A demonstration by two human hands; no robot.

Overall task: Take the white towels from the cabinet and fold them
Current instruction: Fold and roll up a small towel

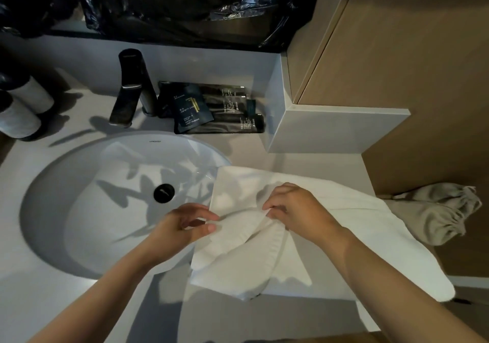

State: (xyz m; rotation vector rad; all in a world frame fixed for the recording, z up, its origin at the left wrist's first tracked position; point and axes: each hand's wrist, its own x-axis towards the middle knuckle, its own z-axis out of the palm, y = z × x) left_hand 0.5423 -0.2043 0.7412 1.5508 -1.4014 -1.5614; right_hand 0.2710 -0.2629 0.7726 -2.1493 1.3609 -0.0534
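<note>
— Where does the white terry towel (238, 252) lie?
— It lies on the pale grey stone counter (39, 289), just right of the round white sink basin (79, 210). Its left corner overlaps the basin's rim, and its near edge hangs over the counter's front.
— And the person's hands?
— The left hand (185, 223) pinches the towel's left edge between thumb and fingers. The right hand (293, 210) has its fingers curled round a bunched fold in the middle of the cloth.
— What else is there?
— A dark metal faucet (132, 88) stands behind the basin, with flat black sachets (211, 112) beside it. Two white bottles with black caps (23, 104) stand at far left, and a crumpled beige drawstring bag (434, 210) lies beyond the counter's right end.
</note>
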